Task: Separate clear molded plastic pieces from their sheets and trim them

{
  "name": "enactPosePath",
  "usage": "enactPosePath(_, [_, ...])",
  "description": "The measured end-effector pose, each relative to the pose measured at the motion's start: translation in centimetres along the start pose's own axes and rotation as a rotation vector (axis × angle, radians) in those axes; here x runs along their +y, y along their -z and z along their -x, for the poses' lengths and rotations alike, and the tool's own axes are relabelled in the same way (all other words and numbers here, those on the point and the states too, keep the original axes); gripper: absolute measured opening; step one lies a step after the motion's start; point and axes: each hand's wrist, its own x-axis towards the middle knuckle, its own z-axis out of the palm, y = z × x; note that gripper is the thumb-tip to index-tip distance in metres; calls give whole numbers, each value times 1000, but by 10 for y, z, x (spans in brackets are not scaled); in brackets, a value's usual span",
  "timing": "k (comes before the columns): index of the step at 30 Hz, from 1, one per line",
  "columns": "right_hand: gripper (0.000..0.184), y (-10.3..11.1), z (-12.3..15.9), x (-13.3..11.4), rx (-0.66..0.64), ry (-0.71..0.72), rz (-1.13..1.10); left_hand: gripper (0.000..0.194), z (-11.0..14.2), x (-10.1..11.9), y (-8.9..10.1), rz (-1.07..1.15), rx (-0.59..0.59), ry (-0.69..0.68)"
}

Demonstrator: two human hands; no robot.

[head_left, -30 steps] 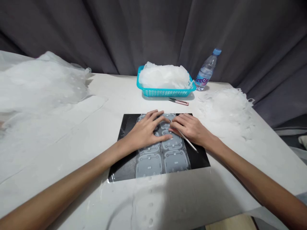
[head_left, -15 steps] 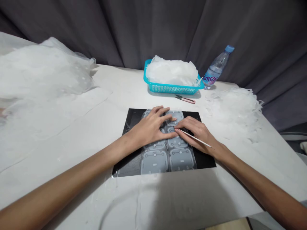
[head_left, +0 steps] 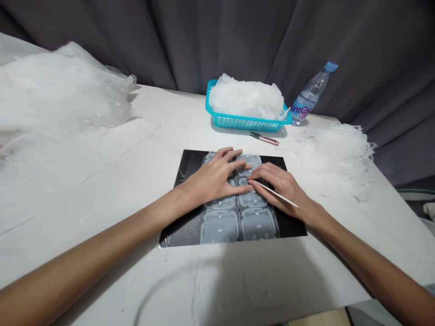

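Observation:
A black sheet [head_left: 190, 226] lies flat on the white table, bearing two columns of translucent, rounded-square silicone-like pieces [head_left: 258, 224]. My left hand [head_left: 222, 174] rests across the upper pieces with its fingers spread. Between the thumb and fingers of my right hand [head_left: 277, 183] is a thin white stick [head_left: 282, 197], held like a pen. Its front end meets a piece in the right column, close to my left thumb and forefinger. My hands cover part of the upper and middle pieces, and the stick's very tip is hidden by my fingers.
Behind the sheet stands a blue basket [head_left: 251, 123] heaped with white translucent pieces. Pink-handled thread snips [head_left: 265, 138] lie before it. A water bottle [head_left: 307, 99] is beside the basket. Translucent scraps [head_left: 340, 151] are piled at right; a large clear bag [head_left: 64, 90] sits at left.
The view has shifted slightly. Both hands keep nearly the same pose over the sheet, and the stick stays in my right hand.

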Motion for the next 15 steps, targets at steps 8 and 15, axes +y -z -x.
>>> enactPosePath(8, [10,25,6,10,-92,-137,-190,69,0,3,5,-20,-42,20])
enactPosePath(15, [12,13,3,14,-80,-16,-116,69,1,1,5,-29,-36,20])
